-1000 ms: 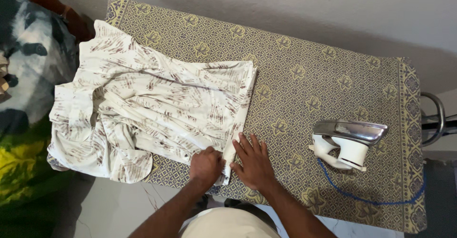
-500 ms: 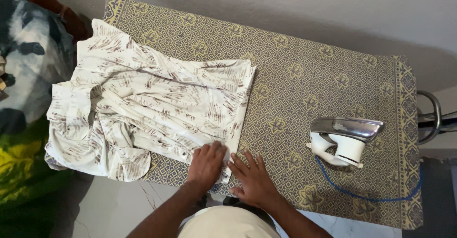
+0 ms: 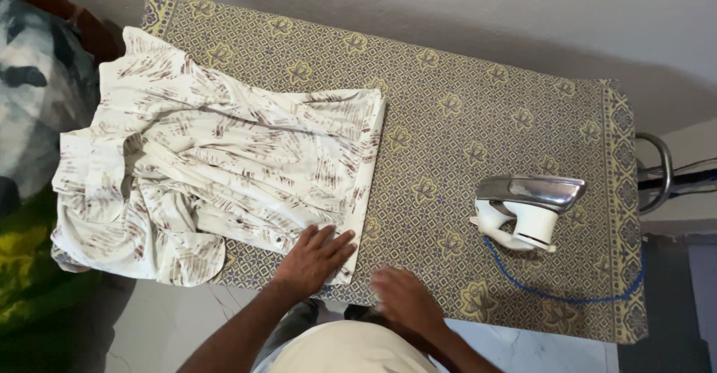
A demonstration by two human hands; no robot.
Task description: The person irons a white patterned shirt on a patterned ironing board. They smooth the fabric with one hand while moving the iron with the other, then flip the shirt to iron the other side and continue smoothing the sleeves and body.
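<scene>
Nearest the lower frame edge, a pale-clothed torso and two bare forearms reaching up toward the counter [image 3: 478,74], a long board draped in a grey-and-yellow patterned cloth.

Right hand [image 3: 403,296] at the near edge of the counter, just right of the shirt's hem corner, blurred; fingers [image 3: 385,277] loosely curled over the patterned cloth, nothing visibly held, grip otherwise hard to judge through the blur.

Left hand [image 3: 312,257] flat on the near right corner of the shirt [image 3: 224,164], palm down, fingers [image 3: 340,240] spread and extended, pressing the fabric rather than gripping it; nothing clasped.

Shirt: cream with brown brush-stroke marks, spread over the left half of the counter, right edge folded straight and running away from the left hand toward the wall. Button placket with small dark buttons just left of the left hand. Left part of the shirt rumpled, sleeves and collar bunched, fabric spilling past the counter's left and near edges.

Right of the shirt, well apart from it, an iron [image 3: 529,210] standing on its heel, polished metal soleplate facing up, white handle below. Blue cord [image 3: 556,296] curving from the iron along the counter toward the near right corner.

Beyond the counter's right end, a curved metal tube [image 3: 662,168]. Left of the shirt, off the counter, a blanket [image 3: 26,104] in white, black, green and yellow. Farthest back, a plain grey wall [image 3: 448,7] behind the counter.
</scene>
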